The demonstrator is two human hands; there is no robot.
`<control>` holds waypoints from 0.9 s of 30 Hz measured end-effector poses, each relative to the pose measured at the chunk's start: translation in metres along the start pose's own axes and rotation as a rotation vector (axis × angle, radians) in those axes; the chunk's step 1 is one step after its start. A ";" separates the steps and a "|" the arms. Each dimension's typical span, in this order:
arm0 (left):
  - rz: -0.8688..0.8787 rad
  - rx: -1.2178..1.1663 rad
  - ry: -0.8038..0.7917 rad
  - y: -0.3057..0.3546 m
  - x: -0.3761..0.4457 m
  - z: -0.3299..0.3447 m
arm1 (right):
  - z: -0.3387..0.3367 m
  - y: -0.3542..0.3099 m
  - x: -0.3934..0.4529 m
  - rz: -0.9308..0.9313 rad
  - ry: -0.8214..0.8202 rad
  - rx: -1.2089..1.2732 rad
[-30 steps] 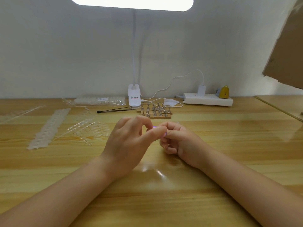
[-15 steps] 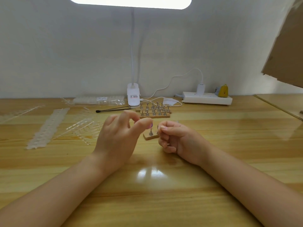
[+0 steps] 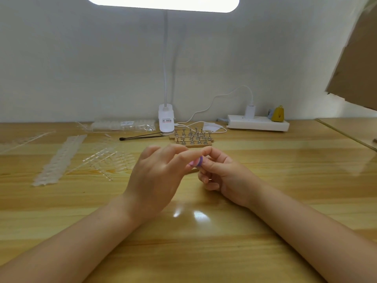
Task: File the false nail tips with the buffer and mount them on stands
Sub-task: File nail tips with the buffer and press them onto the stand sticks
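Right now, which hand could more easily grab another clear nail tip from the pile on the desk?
Left. The left hand is beside the loose nail tips, which lie to its left. The right hand is on the far side and would have to cross over. Both hands are busy around the purple buffer.

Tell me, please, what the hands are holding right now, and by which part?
A small pink-and-purple buffer is pinched between the left hand and the right hand; fingers hide which part. Whether a nail tip is also held cannot be told.
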State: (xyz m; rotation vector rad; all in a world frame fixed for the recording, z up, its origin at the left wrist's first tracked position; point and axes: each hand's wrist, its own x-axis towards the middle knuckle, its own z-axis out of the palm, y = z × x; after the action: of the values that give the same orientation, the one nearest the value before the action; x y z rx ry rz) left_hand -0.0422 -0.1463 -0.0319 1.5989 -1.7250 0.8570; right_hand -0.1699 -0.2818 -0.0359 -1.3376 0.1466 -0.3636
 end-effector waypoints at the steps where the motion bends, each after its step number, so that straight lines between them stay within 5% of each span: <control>1: -0.015 0.024 -0.027 -0.002 -0.001 0.000 | 0.000 0.000 0.000 -0.002 0.002 0.002; 8: -0.017 -0.031 0.042 0.000 0.000 -0.001 | 0.001 0.000 -0.001 0.003 0.005 -0.027; 12: -0.053 0.062 -0.042 -0.006 -0.004 -0.002 | 0.001 -0.001 -0.001 0.007 0.020 -0.010; 17: 0.049 0.065 0.098 0.001 0.001 -0.003 | 0.002 0.000 0.001 0.009 0.033 -0.048; 23: 0.023 0.231 0.042 -0.016 -0.004 -0.002 | 0.002 -0.002 0.001 0.048 0.063 0.004; 27: 0.237 0.172 0.154 -0.004 -0.002 0.005 | 0.005 -0.001 0.000 0.047 0.038 -0.052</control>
State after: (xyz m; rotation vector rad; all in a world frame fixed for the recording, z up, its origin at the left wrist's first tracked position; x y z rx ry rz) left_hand -0.0386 -0.1489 -0.0361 1.4100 -1.7923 1.2401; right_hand -0.1685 -0.2779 -0.0336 -1.3770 0.2204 -0.3482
